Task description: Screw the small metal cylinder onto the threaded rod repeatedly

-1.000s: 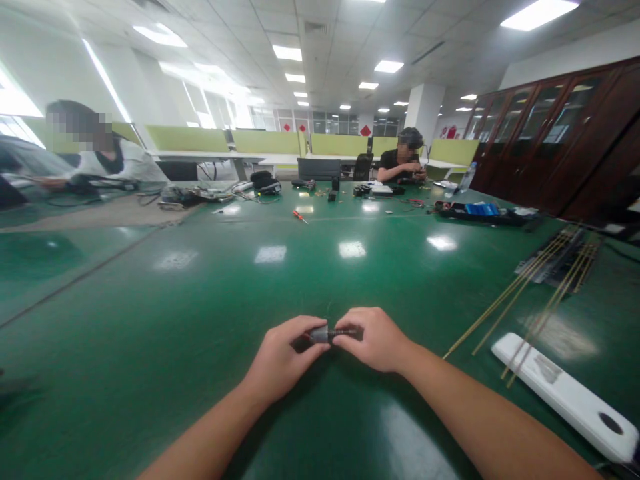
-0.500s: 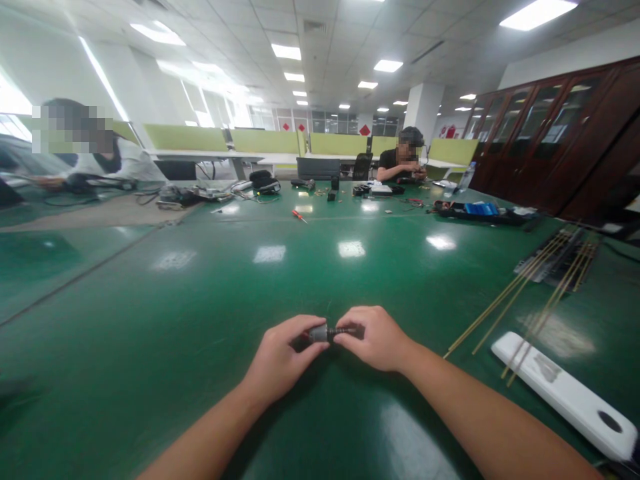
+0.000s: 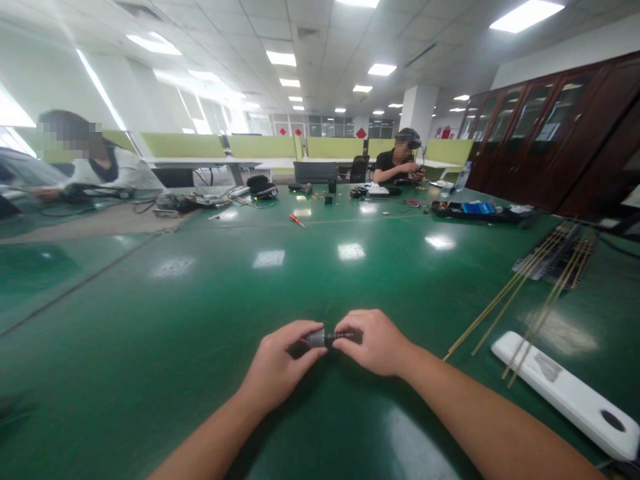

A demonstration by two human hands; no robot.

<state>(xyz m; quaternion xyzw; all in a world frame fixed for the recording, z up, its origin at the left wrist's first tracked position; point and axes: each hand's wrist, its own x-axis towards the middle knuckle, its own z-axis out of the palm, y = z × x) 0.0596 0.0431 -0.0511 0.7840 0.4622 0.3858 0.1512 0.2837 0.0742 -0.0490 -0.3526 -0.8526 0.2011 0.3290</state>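
Low in the middle of the head view, my left hand [image 3: 281, 360] pinches a small grey metal cylinder [image 3: 316, 338] that looks like a small motor. A dark ridged shaft [image 3: 330, 337] sticks out of its right end. Thumb and fingers of my right hand [image 3: 373, 341] are closed around that shaft, and its tip shows between them. Both hands hold the piece roughly level, just above the green table [image 3: 200, 300]. The cylinder's left end is partly hidden by my left fingers.
To the right lie a long white device [image 3: 565, 393] and several thin brass-coloured rods [image 3: 505, 293]. Further off are a red screwdriver [image 3: 297, 221], a black tray with blue things [image 3: 475, 210] and cables. One person [image 3: 397, 163] sits opposite, another [image 3: 110, 163] at far left.
The view has shifted slightly. My right fingers have loosened or turned a little, so more of the ridged shaft shows. Both hands keep hold of the piece.
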